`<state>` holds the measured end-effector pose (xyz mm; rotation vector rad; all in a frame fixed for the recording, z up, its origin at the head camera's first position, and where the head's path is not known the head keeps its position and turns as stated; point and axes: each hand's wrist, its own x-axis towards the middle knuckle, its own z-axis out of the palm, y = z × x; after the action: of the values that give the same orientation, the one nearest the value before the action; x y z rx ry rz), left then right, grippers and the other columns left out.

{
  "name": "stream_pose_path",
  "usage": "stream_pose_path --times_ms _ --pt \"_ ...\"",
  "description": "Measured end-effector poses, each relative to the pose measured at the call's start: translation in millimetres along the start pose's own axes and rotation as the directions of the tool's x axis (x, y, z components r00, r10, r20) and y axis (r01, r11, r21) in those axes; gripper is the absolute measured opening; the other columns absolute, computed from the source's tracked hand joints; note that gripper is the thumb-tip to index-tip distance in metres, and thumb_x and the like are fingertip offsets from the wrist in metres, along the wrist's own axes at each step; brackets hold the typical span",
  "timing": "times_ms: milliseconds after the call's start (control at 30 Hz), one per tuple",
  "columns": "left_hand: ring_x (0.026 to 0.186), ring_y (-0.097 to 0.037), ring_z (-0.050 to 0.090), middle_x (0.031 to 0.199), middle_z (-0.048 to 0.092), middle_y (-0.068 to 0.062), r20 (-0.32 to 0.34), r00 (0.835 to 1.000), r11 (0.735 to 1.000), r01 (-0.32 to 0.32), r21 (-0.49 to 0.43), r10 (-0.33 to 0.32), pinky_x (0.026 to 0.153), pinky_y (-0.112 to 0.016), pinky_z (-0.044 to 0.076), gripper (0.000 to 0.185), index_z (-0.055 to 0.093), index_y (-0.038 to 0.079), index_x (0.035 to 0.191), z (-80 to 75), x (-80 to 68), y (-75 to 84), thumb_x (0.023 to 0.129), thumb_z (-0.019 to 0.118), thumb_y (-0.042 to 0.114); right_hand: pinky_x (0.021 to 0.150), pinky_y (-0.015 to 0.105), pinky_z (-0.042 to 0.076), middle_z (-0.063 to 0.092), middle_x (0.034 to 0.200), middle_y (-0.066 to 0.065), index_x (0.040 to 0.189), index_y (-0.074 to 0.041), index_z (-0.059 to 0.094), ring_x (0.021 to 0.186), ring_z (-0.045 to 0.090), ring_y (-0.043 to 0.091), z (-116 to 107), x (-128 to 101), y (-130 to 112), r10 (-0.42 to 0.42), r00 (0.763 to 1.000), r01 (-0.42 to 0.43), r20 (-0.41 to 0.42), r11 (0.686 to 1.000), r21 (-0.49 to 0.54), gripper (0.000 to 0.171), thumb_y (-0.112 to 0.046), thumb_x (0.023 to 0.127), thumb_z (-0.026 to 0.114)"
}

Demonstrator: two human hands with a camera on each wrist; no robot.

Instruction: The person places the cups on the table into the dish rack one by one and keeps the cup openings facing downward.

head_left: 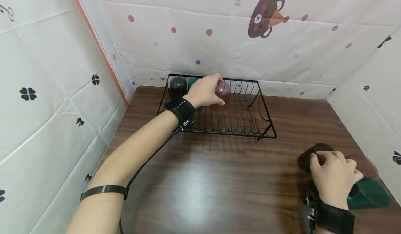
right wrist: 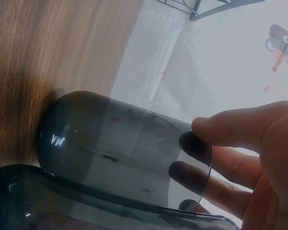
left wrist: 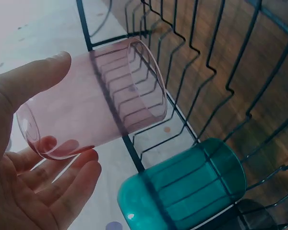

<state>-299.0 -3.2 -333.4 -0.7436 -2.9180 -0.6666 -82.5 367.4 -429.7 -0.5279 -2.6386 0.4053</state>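
Hands work at opposite ends of the wooden desk [head_left: 219, 178]. The left hand [head_left: 205, 91] reaches into the black wire dish rack [head_left: 264, 115] at the back of the desk and grips a pink translucent cup [head_left: 223, 90], thumb on one side and fingers curled round the other. From the left wrist view the pink cup [left wrist: 93, 103] lies tilted on its side in the hand, its open mouth toward the rack's wires. Just beside it, a teal cup [left wrist: 182, 189] rests inside the rack, and a dark cup [left wrist: 252, 215] shows at the lower edge. From the head view the dark cup [head_left: 178, 87] stands at the rack's back left corner, with the teal cup [head_left: 192, 82] next to it, partly hidden by the hand.

At the near right corner of the desk, the right hand [head_left: 333, 178] grips a smoky dark cup [head_left: 308, 155] lying on its side, fingers reaching into its open mouth and thumb outside the rim. The right wrist view shows this smoky dark cup [right wrist: 120, 148] with its base toward the wood. A brownish cup [head_left: 364, 164] and a green cup [head_left: 371, 192] lie just beside that hand.
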Motion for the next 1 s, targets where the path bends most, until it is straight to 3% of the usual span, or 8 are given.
stream_pose_path --times_ms 300,600,767,1000 --pt "0.120 -0.029 0.056 0.136 0.060 -0.004 -0.006 1.000 0.982 0.031 0.184 -0.030 0.100 -0.050 0.045 0.078 0.051 0.017 0.138 1.2 16.5 -3.0 0.077 0.087 0.048 0.091 0.074 0.023 0.059 0.122 0.039 0.110 0.007 0.071 0.105 0.040 0.061 -2.7 -4.1 -1.1 -0.033 0.999 0.033 -0.002 0.999 -0.004 0.027 -0.017 0.099 0.062" --pt "0.137 -0.034 0.045 0.152 0.049 -0.007 -0.014 0.997 0.971 0.081 0.227 -0.080 0.110 -0.059 0.034 0.080 0.050 0.020 0.144 5.4 26.3 -14.7 0.078 0.086 0.048 0.095 0.071 0.018 0.062 0.116 0.035 0.105 0.007 0.072 0.105 0.040 0.058 -2.8 -6.6 -3.0 -0.103 0.995 0.103 -0.019 0.995 0.009 0.022 -0.013 0.098 0.064" --pt "0.133 -0.034 0.049 0.150 0.052 -0.006 -0.007 0.997 0.974 0.074 0.215 -0.074 0.109 -0.060 0.034 0.080 0.051 0.021 0.144 8.6 29.6 -15.3 0.078 0.087 0.047 0.100 0.074 0.018 0.064 0.111 0.033 0.103 0.006 0.072 0.105 0.041 0.058 -3.1 -8.7 -2.6 -0.129 0.991 0.130 -0.044 0.991 0.013 0.020 -0.012 0.098 0.065" --pt "0.132 -0.034 0.050 0.152 0.051 -0.005 0.000 0.997 0.971 0.075 0.227 -0.077 0.111 -0.065 0.030 0.080 0.052 0.021 0.145 15.5 33.8 -16.4 0.077 0.089 0.043 0.103 0.075 0.016 0.066 0.106 0.034 0.104 0.005 0.071 0.101 0.043 0.057 -5.7 -7.7 -0.7 -0.124 0.992 0.124 -0.013 0.992 0.002 0.020 -0.012 0.098 0.063"
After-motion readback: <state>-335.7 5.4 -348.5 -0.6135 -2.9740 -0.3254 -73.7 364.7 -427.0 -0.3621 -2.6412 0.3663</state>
